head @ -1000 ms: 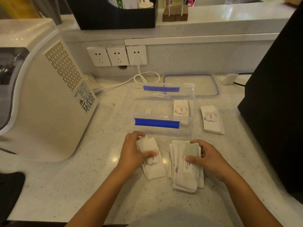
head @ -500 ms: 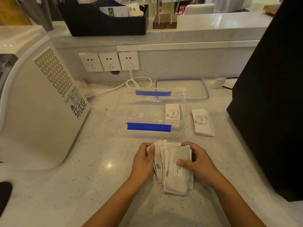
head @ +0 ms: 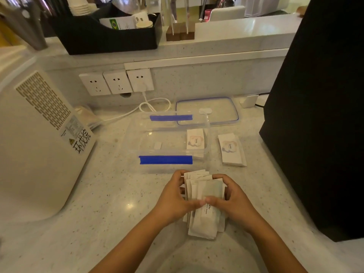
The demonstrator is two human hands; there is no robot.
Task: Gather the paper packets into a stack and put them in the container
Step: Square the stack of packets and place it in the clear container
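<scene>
Head view shows the left hand (head: 173, 198) and right hand (head: 234, 201) closed around a loose stack of paper packets (head: 204, 205), one hand on each side, thumbs meeting on top. The packets are fanned and uneven (edges stick out at the far end), and the stack's long axis runs away from the person, toward the clear container (head: 167, 168) with blue clips. That open container sits on the counter (head: 98, 203) directly beyond the hands, slightly to the left, its long side crosswise to the stack; both hands are about equally near. One packet already lies inside at its right end (head: 195, 139). Another small pile of packets (head: 231, 149) rests on the counter just right of the container, nearer the right hand. The container's lid (head: 208, 112) lies behind.
</scene>
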